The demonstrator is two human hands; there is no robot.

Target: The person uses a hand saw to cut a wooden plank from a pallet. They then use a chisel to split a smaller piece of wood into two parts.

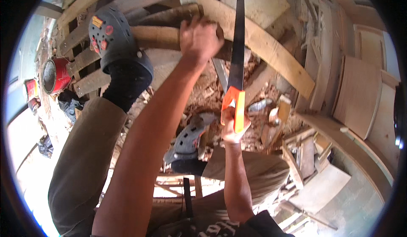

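My right hand point(234, 129) is wrapped round the orange handle of a handsaw point(238, 50). The long dark blade points away from me and crosses the end of a brown wooden plank point(159, 37); whether its teeth touch the wood I cannot tell. My left hand point(201, 40) grips this plank from above, just left of the blade, with the fingers curled over its far side. Farther left, my foot in a grey clog point(116, 37) rests on the plank.
Pale slatted boards point(87, 63) lie under the plank, and a curved light board point(280, 54) extends to the right. Wood chips point(207, 88) cover the ground around my other clog point(186, 141). A red can point(62, 73) stands at left; panels point(358, 97) lean at right.
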